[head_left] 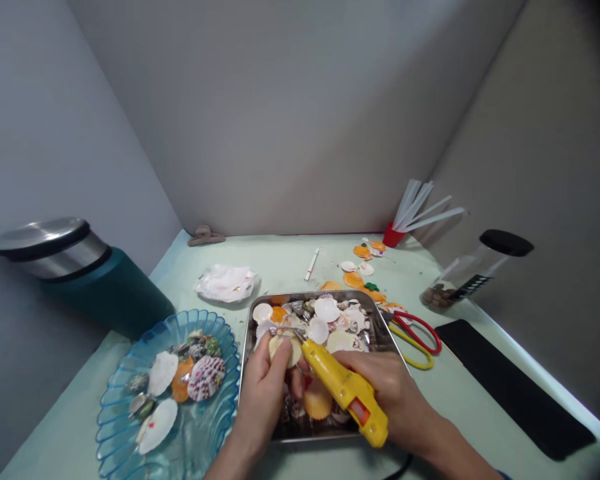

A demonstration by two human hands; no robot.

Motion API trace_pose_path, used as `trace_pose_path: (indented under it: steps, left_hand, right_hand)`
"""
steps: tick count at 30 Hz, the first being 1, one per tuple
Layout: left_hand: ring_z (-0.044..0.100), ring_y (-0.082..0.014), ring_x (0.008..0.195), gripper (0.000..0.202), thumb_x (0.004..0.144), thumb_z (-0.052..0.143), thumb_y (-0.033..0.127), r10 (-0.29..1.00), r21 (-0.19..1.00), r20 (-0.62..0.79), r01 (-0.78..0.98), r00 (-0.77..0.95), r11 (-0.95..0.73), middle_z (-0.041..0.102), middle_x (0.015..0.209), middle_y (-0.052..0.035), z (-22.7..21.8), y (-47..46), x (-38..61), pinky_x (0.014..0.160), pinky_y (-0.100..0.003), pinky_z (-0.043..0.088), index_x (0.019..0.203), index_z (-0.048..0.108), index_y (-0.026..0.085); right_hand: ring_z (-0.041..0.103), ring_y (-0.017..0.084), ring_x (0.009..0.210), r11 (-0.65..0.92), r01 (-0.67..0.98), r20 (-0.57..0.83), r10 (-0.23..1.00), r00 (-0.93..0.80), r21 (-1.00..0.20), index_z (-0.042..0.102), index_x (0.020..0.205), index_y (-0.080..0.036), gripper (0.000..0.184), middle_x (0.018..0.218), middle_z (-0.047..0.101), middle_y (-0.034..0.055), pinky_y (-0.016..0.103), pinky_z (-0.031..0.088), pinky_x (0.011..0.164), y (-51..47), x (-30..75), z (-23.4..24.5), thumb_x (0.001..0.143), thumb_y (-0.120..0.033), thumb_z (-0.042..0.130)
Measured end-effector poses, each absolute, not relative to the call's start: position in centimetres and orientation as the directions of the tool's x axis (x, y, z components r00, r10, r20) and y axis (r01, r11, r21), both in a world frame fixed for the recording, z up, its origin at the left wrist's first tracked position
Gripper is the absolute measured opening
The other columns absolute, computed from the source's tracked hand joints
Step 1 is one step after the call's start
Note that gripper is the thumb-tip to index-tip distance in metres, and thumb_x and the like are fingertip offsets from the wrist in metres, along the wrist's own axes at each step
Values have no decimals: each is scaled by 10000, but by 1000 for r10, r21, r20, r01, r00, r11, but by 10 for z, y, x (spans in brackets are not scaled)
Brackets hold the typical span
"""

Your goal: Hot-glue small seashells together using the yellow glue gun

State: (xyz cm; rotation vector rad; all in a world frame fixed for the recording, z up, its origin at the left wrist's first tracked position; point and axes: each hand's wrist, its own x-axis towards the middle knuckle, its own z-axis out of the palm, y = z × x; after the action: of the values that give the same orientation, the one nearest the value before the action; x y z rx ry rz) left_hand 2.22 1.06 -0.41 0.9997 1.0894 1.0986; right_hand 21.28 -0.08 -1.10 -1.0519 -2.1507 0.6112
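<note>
My left hand (pixel 267 383) pinches a pale yellow seashell (pixel 294 353) above a metal tray (pixel 307 440) heaped with shells. In my right hand (pixel 377 373) is a yellow hot glue gun (pixel 340 380), its metal nozzle pointing up and left. The nozzle is close to the far edge of the held shell; I cannot tell if they touch. Something small and silvery lies by the fingertips, too small to name. Beneath my hands, an orange scallop shell (pixel 318 401) rests in the tray. Part of the tray is hidden by my hands.
A blue scalloped plate (pixel 111 407) with several shells stands left, beside a teal bottle (pixel 115 287). Behind the tray lies a plastic bag (pixel 227 283). At right are scissors (pixel 415 339), a black strip (pixel 515 387), a clear jar (pixel 460 277) and a red cup (pixel 393 236) of white sticks.
</note>
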Motion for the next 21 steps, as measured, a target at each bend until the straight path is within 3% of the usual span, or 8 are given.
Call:
trace_pose_path:
  steps: [14, 21]
  left_hand:
    - [454, -108, 370, 272, 856, 463, 477, 983, 985, -158, -59, 96, 165, 495, 402, 82, -3, 9, 22, 423, -192, 382, 894, 451, 208]
    - [466, -116, 372, 268, 863, 452, 464, 968, 960, -185, -180, 171, 215, 490, 391, 76, -7, 11, 21, 445, -219, 411, 897, 441, 198]
  right_hand:
    - [615, 179, 628, 582, 536, 395, 812, -430, -612, 605, 1022, -162, 356, 743, 672, 54, 258, 416, 575, -2, 214, -15, 835, -460, 552]
    - [608, 170, 612, 572, 537, 388, 818, -425, -619, 613, 995, -164, 303, 724, 666, 45, 250, 417, 559, -2, 212, -10, 832, -415, 567]
